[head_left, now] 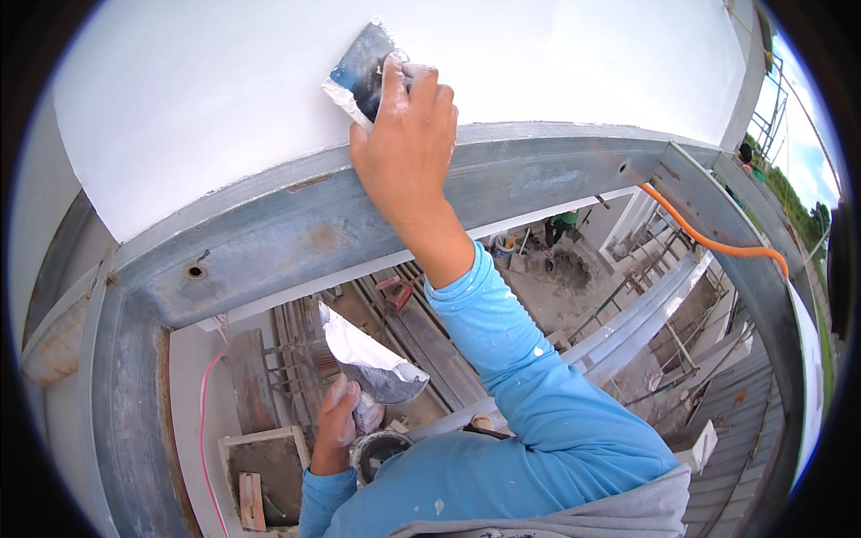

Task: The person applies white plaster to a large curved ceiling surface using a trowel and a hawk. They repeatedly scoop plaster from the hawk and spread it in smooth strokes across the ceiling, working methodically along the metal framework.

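Observation:
My right hand (414,148) grips a putty knife (366,70), whose broad, whitened blade lies against the smooth white wall (224,81). White paste clings to the blade's edges, and the fingers are dusted white. Below and to the left, my left hand (337,414) is closed round the handle of a wide metal scraper (395,384). A thick layer of white putty (361,342) covers its far edge. Between the hands and under the wall runs a grey steel beam (278,247); my right forearm crosses over it. The grip of the putty knife is mostly hidden by my fingers.
An orange hose (708,240) hangs across the beam frame at right. A pink cord (204,421) drops at left. Far below are a bucket (381,448), a framed mortar box (269,466), scaffold pipes (664,345) and a person (562,224) in green. Corrugated sheeting (726,457) lies lower right.

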A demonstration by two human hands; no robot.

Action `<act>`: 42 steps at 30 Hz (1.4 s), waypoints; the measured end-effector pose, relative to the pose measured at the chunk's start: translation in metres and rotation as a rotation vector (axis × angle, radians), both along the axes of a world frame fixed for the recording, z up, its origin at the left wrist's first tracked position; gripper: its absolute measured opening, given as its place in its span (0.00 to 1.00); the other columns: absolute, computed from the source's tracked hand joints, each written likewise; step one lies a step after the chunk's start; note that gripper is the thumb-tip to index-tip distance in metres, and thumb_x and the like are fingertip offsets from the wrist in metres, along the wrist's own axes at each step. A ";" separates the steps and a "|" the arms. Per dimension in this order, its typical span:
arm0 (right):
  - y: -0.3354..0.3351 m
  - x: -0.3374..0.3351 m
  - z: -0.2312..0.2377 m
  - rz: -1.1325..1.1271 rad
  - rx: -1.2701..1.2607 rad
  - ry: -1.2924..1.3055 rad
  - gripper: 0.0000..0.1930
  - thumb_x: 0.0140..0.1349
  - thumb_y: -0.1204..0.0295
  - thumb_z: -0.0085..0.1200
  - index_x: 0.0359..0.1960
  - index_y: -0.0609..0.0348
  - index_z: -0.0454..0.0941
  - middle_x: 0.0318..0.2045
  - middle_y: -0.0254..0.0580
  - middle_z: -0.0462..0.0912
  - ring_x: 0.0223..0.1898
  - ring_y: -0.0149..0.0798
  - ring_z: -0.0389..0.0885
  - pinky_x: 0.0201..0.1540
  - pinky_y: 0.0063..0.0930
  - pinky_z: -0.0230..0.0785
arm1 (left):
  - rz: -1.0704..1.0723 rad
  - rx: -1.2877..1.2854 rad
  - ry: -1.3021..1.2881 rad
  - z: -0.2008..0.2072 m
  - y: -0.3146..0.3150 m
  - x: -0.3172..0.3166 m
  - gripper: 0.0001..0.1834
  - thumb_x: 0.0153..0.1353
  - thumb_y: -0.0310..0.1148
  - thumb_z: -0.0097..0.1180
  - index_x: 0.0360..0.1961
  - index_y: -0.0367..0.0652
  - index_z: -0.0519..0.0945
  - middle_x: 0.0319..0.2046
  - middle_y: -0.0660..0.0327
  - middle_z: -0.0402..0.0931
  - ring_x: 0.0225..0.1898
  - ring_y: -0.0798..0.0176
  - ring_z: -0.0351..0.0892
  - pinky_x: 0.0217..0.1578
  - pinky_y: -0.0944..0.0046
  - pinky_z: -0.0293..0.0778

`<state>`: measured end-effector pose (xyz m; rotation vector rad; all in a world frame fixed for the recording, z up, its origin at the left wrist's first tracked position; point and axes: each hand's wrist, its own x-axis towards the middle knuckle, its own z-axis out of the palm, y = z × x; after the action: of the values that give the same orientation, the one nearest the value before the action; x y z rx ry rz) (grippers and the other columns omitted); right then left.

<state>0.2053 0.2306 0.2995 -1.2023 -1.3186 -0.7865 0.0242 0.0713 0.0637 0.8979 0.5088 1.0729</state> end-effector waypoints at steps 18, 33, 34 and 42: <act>-0.150 0.036 -0.131 1.402 -0.704 1.362 0.15 0.65 0.70 0.54 0.50 0.66 0.73 0.37 0.43 0.82 0.29 0.32 0.83 0.21 0.26 0.71 | 0.599 0.303 0.315 -0.009 0.019 0.013 0.19 0.67 0.25 0.57 0.58 0.34 0.75 0.46 0.58 0.79 0.45 0.65 0.77 0.48 0.66 0.74; -0.144 0.032 -0.144 1.406 -1.002 1.549 0.13 0.62 0.69 0.56 0.45 0.63 0.75 0.34 0.41 0.83 0.30 0.33 0.83 0.22 0.28 0.70 | 0.737 1.163 1.028 0.034 0.037 -0.024 0.33 0.43 0.31 0.70 0.56 0.58 0.82 0.30 0.60 0.73 0.32 0.55 0.73 0.34 0.60 0.64; -0.143 0.035 -0.146 1.391 -0.990 1.551 0.13 0.62 0.69 0.56 0.45 0.63 0.75 0.34 0.42 0.83 0.29 0.33 0.83 0.22 0.27 0.71 | 0.743 1.173 1.065 0.035 0.037 -0.027 0.34 0.42 0.31 0.70 0.56 0.58 0.82 0.30 0.60 0.73 0.32 0.55 0.73 0.35 0.59 0.64; -0.138 0.075 -0.103 1.531 -0.463 1.435 0.19 0.65 0.68 0.55 0.54 0.62 0.69 0.41 0.44 0.81 0.35 0.37 0.83 0.24 0.32 0.72 | 0.675 0.824 0.851 -0.003 0.033 -0.005 0.29 0.55 0.20 0.55 0.61 0.46 0.77 0.35 0.54 0.76 0.37 0.53 0.75 0.42 0.59 0.70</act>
<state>0.2801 0.0923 0.1967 -0.4327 -0.7108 1.3283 0.0197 0.1042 0.0608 2.0349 1.1652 1.5209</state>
